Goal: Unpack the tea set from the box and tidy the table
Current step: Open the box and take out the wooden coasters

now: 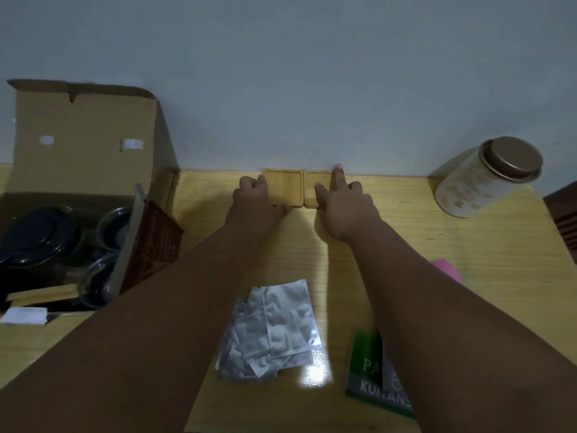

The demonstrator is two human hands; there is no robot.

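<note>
Two bare hands reach to the far edge of a yellow wooden table (437, 245), where two square wooden coasters (285, 187) lie flat, side by side and touching, against the pale wall (281, 73). The left hand (254, 201) rests on the left coaster, its fingers curled at the coaster's left rim and the thumb stretched along the near edge; whether it truly grips the piece or only presses on it cannot be told. The right hand (343, 204) lies loosely spread on the right coaster (317, 185), holding nothing, its fingertips on the wood and one finger pointing up the coaster's right side to the wall. Left of the left hand stands the open cardboard box (84, 142), flap up, with dark glass tea ware (40, 235) inside it and a brown wicker piece (154, 235) leaning at its right wall. Nearer the person, between the forearms, lies a heap of silver foil sachets (274, 326); a green printed card (371, 370) sits partly under the right forearm. Well right of the right hand stands a pale tin with a brown lid (487, 176).
</note>
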